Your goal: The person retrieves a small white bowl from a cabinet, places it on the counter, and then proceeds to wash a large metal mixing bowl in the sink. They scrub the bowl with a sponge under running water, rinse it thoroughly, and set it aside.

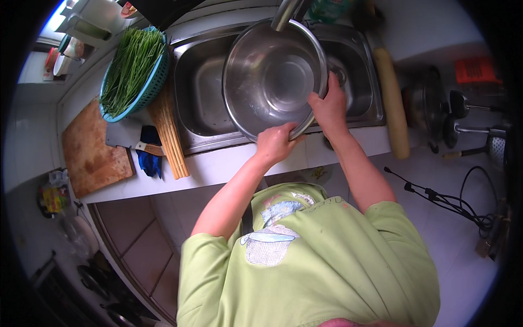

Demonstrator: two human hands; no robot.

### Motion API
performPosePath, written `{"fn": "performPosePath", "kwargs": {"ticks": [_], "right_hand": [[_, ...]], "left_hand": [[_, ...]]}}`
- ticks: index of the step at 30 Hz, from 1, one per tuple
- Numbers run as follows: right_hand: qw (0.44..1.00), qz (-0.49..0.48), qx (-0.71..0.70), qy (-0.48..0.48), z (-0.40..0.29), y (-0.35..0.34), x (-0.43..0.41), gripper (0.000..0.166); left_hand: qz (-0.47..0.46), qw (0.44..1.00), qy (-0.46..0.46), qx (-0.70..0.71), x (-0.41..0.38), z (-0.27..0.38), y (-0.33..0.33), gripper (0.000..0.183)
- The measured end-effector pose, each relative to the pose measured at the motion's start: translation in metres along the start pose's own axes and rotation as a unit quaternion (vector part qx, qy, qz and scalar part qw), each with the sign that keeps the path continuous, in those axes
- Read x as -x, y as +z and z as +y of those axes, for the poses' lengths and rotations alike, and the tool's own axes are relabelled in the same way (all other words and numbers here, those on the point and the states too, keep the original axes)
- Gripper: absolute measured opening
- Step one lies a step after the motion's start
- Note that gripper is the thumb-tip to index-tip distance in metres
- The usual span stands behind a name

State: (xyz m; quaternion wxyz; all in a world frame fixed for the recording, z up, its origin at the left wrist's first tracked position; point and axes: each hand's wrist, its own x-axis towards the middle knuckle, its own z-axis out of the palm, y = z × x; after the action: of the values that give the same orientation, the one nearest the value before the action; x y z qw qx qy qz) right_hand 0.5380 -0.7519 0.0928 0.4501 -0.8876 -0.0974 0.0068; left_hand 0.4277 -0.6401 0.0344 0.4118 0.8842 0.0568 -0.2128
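Note:
Both my hands hold a large stainless steel basin [249, 81] over the double-bowl sink [204, 81]. My left hand [277, 141] grips the near rim, its thumb over the edge. On the right side of the rim, my right hand [331, 107] has its thumb inside and its other fingers along the outer wall. Above the basin's far edge comes the end of a metal faucet [282, 20]. The basin's inside looks wet, with small light specks on its lower left wall; I cannot tell how much water is in it.
Left of the sink, a turquoise plastic basket [141, 100] holds long green chives [132, 69]. Nearby lie a bamboo brush [169, 141], a cleaver [122, 134], a blue cloth [149, 163] and a wooden cutting board [92, 151]. A wooden rolling pin [391, 106] lies along the sink's right side.

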Motion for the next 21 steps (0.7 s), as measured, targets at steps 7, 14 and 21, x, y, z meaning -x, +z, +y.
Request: {"fn": "performPosePath", "kwargs": {"ticks": [7, 14, 21], "right_hand": [[0.983, -0.108, -0.141, 0.036, 0.004, -0.031, -0.032, 0.055], [0.998, -0.020, -0.048, 0.030, 0.003, -0.006, 0.005, 0.066], [0.993, -0.085, -0.083, -0.014, 0.000, -0.027, -0.020, 0.055]], "left_hand": [[0.063, 0.925, 0.113, -0.356, -0.001, -0.104, -0.009, 0.062], [-0.076, 0.982, 0.097, 0.145, 0.003, -0.006, -0.007, 0.054], [0.188, 0.927, 0.026, -0.323, -0.023, -0.127, -0.026, 0.037]]}}
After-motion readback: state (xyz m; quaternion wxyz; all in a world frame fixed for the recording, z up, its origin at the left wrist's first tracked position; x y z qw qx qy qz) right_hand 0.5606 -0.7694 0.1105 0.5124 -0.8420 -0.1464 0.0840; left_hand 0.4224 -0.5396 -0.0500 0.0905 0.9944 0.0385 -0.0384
